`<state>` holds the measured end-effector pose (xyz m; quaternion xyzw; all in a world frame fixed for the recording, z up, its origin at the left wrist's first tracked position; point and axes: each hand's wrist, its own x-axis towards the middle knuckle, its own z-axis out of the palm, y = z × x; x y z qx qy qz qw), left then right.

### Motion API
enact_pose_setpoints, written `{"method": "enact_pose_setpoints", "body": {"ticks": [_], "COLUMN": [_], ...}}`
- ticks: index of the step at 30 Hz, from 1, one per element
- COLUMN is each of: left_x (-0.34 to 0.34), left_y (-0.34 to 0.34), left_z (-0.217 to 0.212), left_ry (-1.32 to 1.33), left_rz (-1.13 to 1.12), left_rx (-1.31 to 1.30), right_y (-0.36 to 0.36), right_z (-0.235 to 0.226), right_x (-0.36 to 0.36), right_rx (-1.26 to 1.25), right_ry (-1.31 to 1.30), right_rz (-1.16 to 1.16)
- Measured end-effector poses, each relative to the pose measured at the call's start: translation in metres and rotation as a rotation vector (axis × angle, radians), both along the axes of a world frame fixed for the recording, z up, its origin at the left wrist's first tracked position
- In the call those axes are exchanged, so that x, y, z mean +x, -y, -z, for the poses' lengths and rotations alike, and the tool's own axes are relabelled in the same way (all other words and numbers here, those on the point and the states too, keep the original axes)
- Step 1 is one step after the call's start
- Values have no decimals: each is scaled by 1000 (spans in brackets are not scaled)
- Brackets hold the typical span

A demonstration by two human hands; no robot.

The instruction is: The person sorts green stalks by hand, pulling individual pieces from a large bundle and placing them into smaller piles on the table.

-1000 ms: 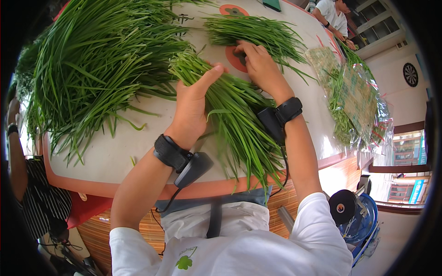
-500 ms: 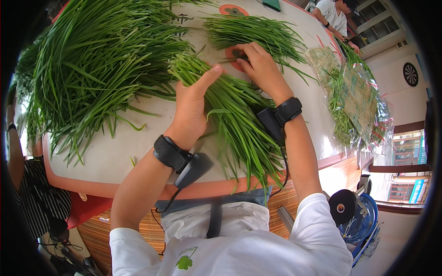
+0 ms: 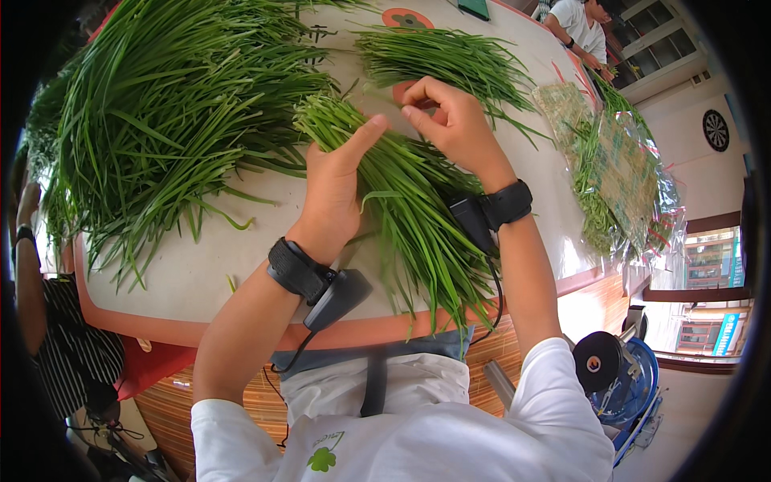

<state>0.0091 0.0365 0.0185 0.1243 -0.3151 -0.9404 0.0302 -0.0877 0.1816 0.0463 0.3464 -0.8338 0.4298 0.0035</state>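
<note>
My left hand [image 3: 336, 181] is closed round a thick bunch of garlic chives [image 3: 418, 213], its thumb lying along the top near the pale cut ends. The long green leaves slant down to the right and reach past the table's near edge. Just right of the cut ends hovers my right hand [image 3: 454, 124], fingers curled toward the thumb in a loose pinch. A faint greenish smear shows by its fingertips; what they hold, if anything, is too blurred to make out. Both wrists carry black straps with small dark devices.
A large heap of chives [image 3: 185, 120] covers the left of the white table [image 3: 161, 281]. Another bundle [image 3: 442, 60] lies beyond my right hand. Plastic-wrapped greens [image 3: 622, 173] sit at the right edge. Co-workers stand at far right [image 3: 582, 28] and left [image 3: 68, 337].
My right hand has drawn slightly right and toward me, its fingers curling more. My left hand and its bunch stay in place. The co-workers' arms have shifted a little.
</note>
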Motion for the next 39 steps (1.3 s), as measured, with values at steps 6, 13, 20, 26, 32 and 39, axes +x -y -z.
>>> {"method": "enact_pose_setpoints", "body": {"ticks": [6,13,20,26,32,39], "left_x": [-1,0,2,2,2,0], "left_y": [-1,1,2,4,2,1], "left_z": [1,-1,-2,0,-2,-1], "left_ry": [-44,29,12,5,12,-3], "left_rz": [-13,4,39,46,40,37], "left_rx": [12,46,25,24,15,17], "right_y": [5,-3,-15,-13,-15,-4], "right_z": [-10,12,40,37,35,23], "right_x": [10,-14,-36,-31,-34,-19], "right_rx": [-9,-27,233,293,335,156], "right_ry": [-102,-150,-412,-356,-443,-350], "right_rz": [-282,-62,26,101,84,34]}}
